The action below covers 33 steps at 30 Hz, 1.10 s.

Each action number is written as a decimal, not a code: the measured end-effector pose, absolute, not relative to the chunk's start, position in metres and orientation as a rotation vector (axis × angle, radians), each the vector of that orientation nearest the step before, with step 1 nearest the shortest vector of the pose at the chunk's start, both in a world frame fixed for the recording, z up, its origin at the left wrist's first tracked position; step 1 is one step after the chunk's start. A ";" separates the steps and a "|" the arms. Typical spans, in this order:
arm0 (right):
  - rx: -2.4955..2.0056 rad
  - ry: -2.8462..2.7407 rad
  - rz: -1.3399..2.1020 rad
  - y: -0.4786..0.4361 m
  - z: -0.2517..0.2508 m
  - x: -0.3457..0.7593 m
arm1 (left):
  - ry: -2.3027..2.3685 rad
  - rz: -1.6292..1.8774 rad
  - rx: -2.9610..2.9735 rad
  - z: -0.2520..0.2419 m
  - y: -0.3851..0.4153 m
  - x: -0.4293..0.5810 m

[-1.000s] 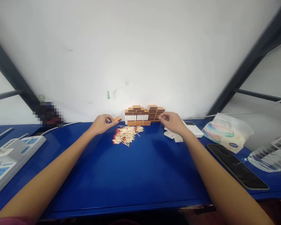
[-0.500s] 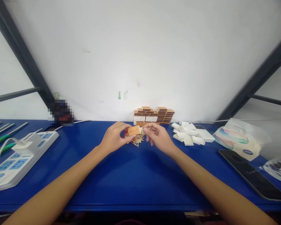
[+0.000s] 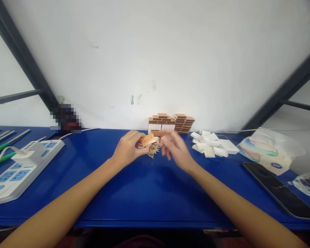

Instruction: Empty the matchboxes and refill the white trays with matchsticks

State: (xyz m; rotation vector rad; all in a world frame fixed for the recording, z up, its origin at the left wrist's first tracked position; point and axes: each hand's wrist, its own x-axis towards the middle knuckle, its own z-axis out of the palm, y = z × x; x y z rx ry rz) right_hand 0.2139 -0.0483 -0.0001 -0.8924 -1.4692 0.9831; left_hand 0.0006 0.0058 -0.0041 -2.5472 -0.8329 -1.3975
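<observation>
My left hand [image 3: 127, 148] is closed on a small orange matchbox [image 3: 148, 139], held tilted above a pile of loose red-tipped matches [image 3: 153, 149] on the blue table [image 3: 150, 193]. My right hand [image 3: 173, 148] hovers just right of the matchbox, smeared by motion, so its fingers cannot be read. Behind them, stacked orange matchboxes [image 3: 172, 123] stand against the white wall.
Several white inner trays [image 3: 209, 144] lie right of the hands. A black phone [image 3: 279, 189] and a tissue pack [image 3: 270, 151] sit at the far right. A white power strip [image 3: 20, 168] with a cable and green tools [image 3: 0, 151] lie at the left.
My left hand brought the matchbox in from the left over the match pile. My right hand left the stacked boxes, met the matchbox, and now moves slightly away, blurred.
</observation>
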 end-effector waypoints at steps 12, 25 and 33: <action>-1.080 -1.466 1.058 -0.041 -0.005 0.214 | -0.766 -1.169 -2.611 -0.007 0.002 0.001; -1.112 -1.188 0.836 -0.015 0.013 0.264 | -0.943 -1.130 -2.642 -0.006 0.015 -0.011; -1.456 -0.982 0.496 0.039 0.045 0.379 | -0.975 -1.084 -2.656 -0.008 0.006 -0.004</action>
